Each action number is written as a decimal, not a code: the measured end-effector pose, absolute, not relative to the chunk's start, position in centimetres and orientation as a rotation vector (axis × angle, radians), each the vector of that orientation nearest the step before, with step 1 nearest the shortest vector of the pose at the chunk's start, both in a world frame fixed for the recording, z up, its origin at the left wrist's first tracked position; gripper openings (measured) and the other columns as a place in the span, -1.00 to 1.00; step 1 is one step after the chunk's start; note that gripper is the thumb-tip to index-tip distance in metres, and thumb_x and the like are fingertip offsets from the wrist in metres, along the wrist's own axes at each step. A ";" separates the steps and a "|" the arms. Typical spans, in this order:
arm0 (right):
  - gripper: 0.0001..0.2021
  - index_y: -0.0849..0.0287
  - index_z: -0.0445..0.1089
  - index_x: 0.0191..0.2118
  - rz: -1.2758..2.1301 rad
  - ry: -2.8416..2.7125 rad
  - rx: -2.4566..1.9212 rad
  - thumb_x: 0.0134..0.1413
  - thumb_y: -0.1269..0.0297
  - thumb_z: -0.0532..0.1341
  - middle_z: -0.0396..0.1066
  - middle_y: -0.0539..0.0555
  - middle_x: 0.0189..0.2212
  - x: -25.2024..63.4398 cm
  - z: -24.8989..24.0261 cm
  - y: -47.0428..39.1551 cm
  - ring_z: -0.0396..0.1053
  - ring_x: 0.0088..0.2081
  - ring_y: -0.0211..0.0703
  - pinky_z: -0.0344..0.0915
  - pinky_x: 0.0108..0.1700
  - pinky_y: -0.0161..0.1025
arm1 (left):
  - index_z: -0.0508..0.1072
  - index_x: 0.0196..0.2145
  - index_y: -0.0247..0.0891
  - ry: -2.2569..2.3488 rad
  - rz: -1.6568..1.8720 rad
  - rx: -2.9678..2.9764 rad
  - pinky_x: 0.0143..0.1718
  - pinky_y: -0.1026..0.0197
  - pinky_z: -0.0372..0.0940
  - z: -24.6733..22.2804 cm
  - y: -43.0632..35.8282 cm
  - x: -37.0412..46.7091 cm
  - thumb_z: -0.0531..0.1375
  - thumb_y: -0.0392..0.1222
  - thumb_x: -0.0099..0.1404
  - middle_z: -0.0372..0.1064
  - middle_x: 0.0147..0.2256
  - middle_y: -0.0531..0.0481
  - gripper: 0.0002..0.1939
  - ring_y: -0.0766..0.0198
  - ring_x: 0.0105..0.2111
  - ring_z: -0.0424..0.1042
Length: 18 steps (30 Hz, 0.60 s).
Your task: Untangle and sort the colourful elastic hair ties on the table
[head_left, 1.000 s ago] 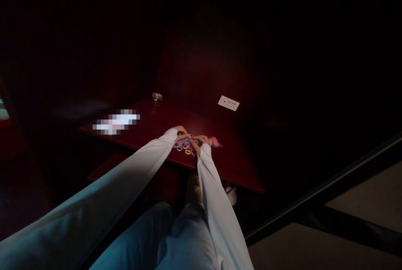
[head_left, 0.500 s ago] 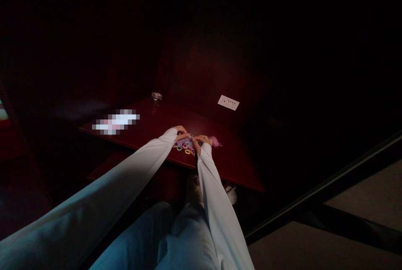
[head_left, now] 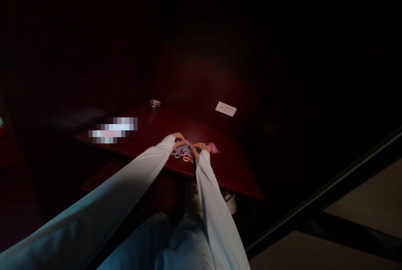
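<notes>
My left hand (head_left: 179,139) and my right hand (head_left: 201,147) meet fingertip to fingertip over the dark red table (head_left: 226,169). Both have their fingers pinched together, and whatever is between them is too small and dim to make out. Just below the fingertips lies a heap of small coloured rings (head_left: 186,159), among them yellow, green and pink ones, with a purple and bluish pile (head_left: 182,149) partly covered by the hands. Beyond my right hand sits a bundle of pink strands (head_left: 214,148).
A small clear lidded jar (head_left: 155,104) stands at the table's back left. Nearer the left edge is a bright blurred-out item (head_left: 113,130). A white socket plate (head_left: 226,108) is on the wall behind. My legs and shoes (head_left: 230,204) are below the table edge.
The whole view has tilted slightly, so the table and hands appear a little lower. Both hands stay together over the heap, with only slight finger movement.
</notes>
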State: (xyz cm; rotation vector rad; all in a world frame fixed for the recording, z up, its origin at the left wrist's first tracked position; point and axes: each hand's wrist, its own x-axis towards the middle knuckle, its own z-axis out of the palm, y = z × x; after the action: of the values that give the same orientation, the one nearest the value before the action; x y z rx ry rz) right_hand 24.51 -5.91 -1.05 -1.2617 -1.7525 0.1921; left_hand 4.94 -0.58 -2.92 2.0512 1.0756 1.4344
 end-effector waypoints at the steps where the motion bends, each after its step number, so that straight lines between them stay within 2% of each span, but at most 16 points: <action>1: -0.82 0.06 0.60 -0.40 0.187 -1.753 -1.260 0.07 0.10 0.34 0.53 0.10 -0.29 24.5 -1.1 -5.9 0.31 -0.12 -0.01 0.20 -0.02 -0.11 | 0.58 -0.48 -0.25 1.068 1.421 2.059 -0.43 0.29 0.20 -2.9 -0.6 4.9 0.25 0.21 0.21 0.45 -0.39 -0.02 -0.56 0.35 -0.48 0.27; 6: -0.84 0.07 0.61 -0.40 0.191 -1.736 -1.285 0.05 0.12 0.34 0.54 0.11 -0.28 24.2 -0.6 -6.5 0.31 -0.09 0.03 0.21 0.00 -0.11 | 0.59 -0.45 -0.27 1.086 1.399 2.053 -0.41 0.29 0.21 -2.3 -1.0 4.5 0.29 0.08 0.23 0.46 -0.38 -0.02 -0.66 0.35 -0.47 0.29; 10: -0.86 0.10 0.61 -0.41 0.207 -1.752 -1.310 0.05 0.18 0.34 0.55 0.11 -0.29 23.6 0.0 -7.0 0.34 -0.13 -0.01 0.18 0.03 -0.11 | 0.62 -0.41 -0.27 1.065 1.329 2.082 -0.42 0.30 0.18 -1.8 -1.2 4.0 0.33 0.00 0.18 0.46 -0.38 0.00 -0.75 0.36 -0.46 0.28; 14: -0.80 0.09 0.59 -0.45 0.207 -1.741 -1.315 0.07 0.12 0.33 0.54 0.09 -0.32 23.5 0.1 -7.1 0.33 -0.15 -0.04 0.17 -0.02 -0.14 | 0.62 -0.41 -0.26 1.059 1.325 2.062 -0.43 0.30 0.17 -1.9 -1.0 3.9 0.32 0.01 0.17 0.46 -0.38 0.00 -0.74 0.36 -0.48 0.27; 18: -0.83 0.05 0.60 -0.44 0.168 -1.738 -1.300 0.03 0.11 0.36 0.55 0.06 -0.33 23.8 -0.3 -6.7 0.33 -0.15 -0.04 0.15 -0.03 -0.16 | 0.62 -0.41 -0.26 1.042 1.366 2.058 -0.43 0.30 0.19 -2.3 -0.8 4.1 0.32 0.03 0.17 0.47 -0.37 0.00 -0.72 0.37 -0.49 0.27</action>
State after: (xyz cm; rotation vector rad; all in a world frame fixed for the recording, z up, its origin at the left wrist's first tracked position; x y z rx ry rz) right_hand 23.79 -6.73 -0.30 -1.3001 -1.7378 0.1681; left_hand 4.11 -0.77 -2.32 2.0581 1.0421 1.3662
